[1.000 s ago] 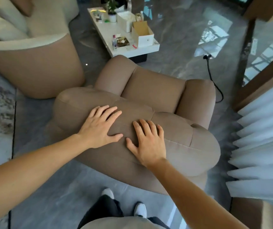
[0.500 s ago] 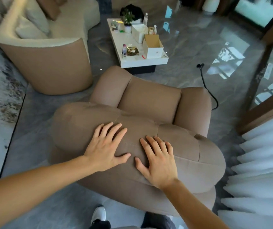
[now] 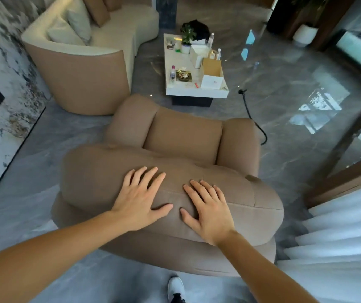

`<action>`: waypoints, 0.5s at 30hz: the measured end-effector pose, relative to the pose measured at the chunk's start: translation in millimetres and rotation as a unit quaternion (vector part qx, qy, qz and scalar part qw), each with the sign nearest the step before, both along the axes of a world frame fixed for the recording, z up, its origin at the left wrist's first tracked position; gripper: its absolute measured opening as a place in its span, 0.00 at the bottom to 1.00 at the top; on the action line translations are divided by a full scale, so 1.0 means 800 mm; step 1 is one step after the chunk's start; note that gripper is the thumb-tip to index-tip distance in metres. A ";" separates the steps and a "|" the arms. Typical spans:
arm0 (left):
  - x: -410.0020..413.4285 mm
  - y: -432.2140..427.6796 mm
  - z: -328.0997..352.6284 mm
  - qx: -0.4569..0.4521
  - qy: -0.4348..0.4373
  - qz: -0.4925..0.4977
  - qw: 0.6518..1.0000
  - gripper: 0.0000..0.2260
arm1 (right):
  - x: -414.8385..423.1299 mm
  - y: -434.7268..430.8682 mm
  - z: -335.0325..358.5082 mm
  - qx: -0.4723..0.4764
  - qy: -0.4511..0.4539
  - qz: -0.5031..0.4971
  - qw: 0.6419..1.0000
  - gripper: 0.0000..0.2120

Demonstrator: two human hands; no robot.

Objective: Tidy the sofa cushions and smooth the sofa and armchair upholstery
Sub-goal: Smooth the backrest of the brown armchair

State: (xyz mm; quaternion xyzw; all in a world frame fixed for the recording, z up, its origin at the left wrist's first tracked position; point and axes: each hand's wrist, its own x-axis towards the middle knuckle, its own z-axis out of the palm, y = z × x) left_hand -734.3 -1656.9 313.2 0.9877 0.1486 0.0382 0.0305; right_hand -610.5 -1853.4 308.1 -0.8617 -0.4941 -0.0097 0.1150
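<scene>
I stand behind a tan armchair (image 3: pixel 183 136) and look down over its padded backrest. My left hand (image 3: pixel 139 197) lies flat on the top of the backrest, fingers spread. My right hand (image 3: pixel 208 206) rests flat beside it, a little to the right, fingers apart and thumb pointing towards the left hand. Neither hand holds anything. At the far left stands a curved sofa (image 3: pixel 83 79) with a cream seat and a tan outer shell. Cream cushions (image 3: pixel 72 27) and a tan cushion (image 3: pixel 95 9) lean against its back.
A white coffee table (image 3: pixel 175 88) beyond the armchair carries bottles, a plant, boxes and a paper bag. A black cable (image 3: pixel 254 121) snakes over the glossy grey floor to the right of the chair. White curtains (image 3: pixel 339 237) hang at the right. A marble wall is at the left.
The view has tilted up and shows more of the sofa and room. Both hands stay flat on the backrest top, with hardly any shift over the fabric.
</scene>
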 end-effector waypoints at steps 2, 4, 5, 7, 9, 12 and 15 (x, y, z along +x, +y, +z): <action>-0.001 -0.018 -0.004 -0.011 -0.008 -0.029 0.999 0.39 | 0.001 -0.015 0.005 -0.013 0.009 -0.030 0.999 0.28; -0.007 -0.028 -0.009 -0.004 -0.014 -0.057 0.998 0.39 | -0.005 -0.021 0.005 -0.030 0.021 -0.071 0.997 0.30; -0.012 -0.030 -0.012 -0.002 -0.011 -0.059 0.998 0.39 | -0.008 -0.023 0.004 -0.043 0.019 -0.081 0.996 0.31; -0.023 -0.032 -0.018 -0.008 -0.009 -0.048 0.999 0.39 | -0.015 -0.022 0.001 -0.065 0.008 -0.081 0.995 0.33; -0.034 -0.031 -0.023 -0.013 0.000 -0.044 0.999 0.39 | -0.020 -0.018 -0.002 -0.084 0.007 -0.093 0.992 0.36; -0.041 -0.029 -0.028 0.004 0.017 -0.056 0.998 0.36 | -0.028 -0.014 -0.006 -0.111 0.005 -0.118 0.987 0.39; -0.032 -0.038 -0.025 -0.006 0.043 -0.053 0.998 0.35 | -0.021 -0.022 0.000 -0.155 0.009 -0.126 0.980 0.40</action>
